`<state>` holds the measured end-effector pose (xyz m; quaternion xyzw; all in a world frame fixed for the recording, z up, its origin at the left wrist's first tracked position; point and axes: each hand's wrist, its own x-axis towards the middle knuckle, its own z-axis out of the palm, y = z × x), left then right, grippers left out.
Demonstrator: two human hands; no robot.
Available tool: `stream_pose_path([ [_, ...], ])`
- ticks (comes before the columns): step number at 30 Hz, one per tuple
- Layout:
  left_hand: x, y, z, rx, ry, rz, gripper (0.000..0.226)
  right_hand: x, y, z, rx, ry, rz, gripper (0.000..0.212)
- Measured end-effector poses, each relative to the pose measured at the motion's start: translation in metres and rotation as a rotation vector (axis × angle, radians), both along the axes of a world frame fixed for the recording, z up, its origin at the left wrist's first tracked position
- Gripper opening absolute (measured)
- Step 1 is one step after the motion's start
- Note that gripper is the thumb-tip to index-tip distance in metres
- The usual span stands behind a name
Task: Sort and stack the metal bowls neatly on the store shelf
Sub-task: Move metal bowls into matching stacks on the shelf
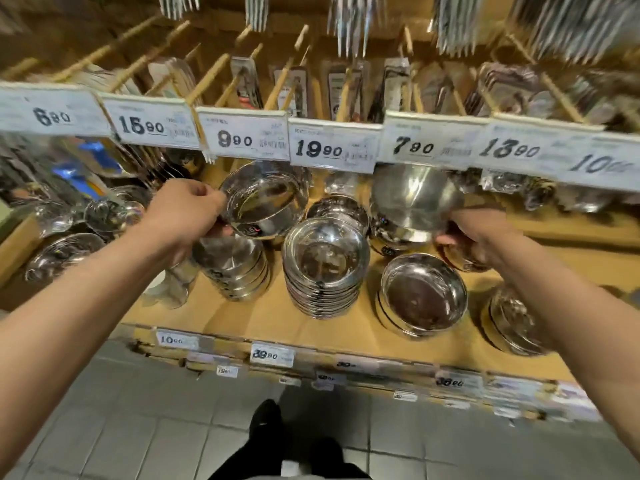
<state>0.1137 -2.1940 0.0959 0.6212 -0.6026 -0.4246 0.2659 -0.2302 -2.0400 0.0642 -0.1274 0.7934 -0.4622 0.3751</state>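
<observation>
Grey tile floor [145,410], price tags [332,147].

Shelf [346,327]: tall bowl stack [323,268] centre, shorter stack [235,268] to its left, wide bowl [424,294] to its right. Price tags [332,147] hang above, utensil packs [294,88] behind them.

One head-worn camera looks forward and down, close over the shelf [346,327].

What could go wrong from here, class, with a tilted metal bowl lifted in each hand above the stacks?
The left hand grips its tilted bowl only at the rim, so it may slip onto the short stack below. The right hand swings its bowl close beside the tall stack, which could topple.
</observation>
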Motion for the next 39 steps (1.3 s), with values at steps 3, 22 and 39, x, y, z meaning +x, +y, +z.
stream_pose_path([
  [3, -0.004, 0.022, 0.007, 0.011, -0.021, -0.032, 0.016, 0.005, 0.035, 0.014, 0.033, 0.034, -0.028, 0.014],
  [22, -0.045, 0.086, 0.018, 0.059, -0.021, -0.434, 0.022, 0.034, 0.185, 0.023, -0.062, -0.004, -0.288, 0.005],
  [39, -0.104, 0.135, 0.019, 0.095, -0.091, -0.563, 0.010, -0.008, 0.264, 0.024, -0.142, -0.011, -0.423, 0.010],
])
